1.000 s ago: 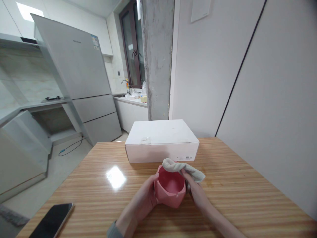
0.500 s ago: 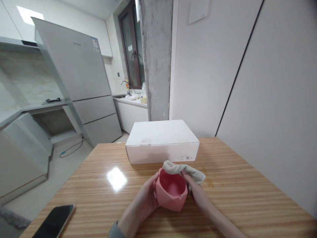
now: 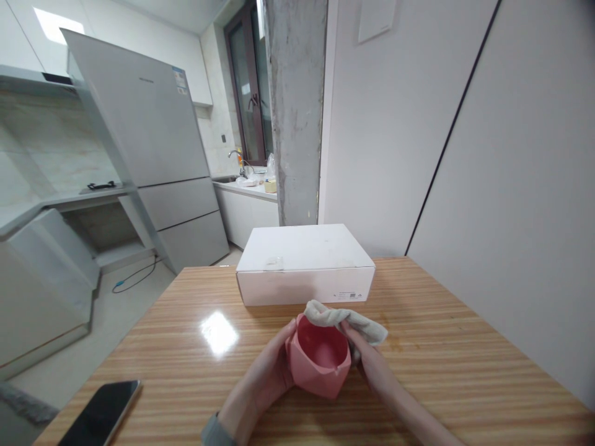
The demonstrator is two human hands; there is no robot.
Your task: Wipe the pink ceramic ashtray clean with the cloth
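On the wooden table [image 3: 465, 371], left hand [image 3: 269, 375] grips pink cup [image 3: 318, 365], right hand [image 3: 367, 365] grips cloth [image 3: 344, 319]; box label [image 3: 348, 295] unreadable.

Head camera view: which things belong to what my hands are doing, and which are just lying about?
In use: pink faceted cup, held by the left hand; grey cloth, held against its rim by the right hand.
Lying about: white box and black phone, on the wooden table.
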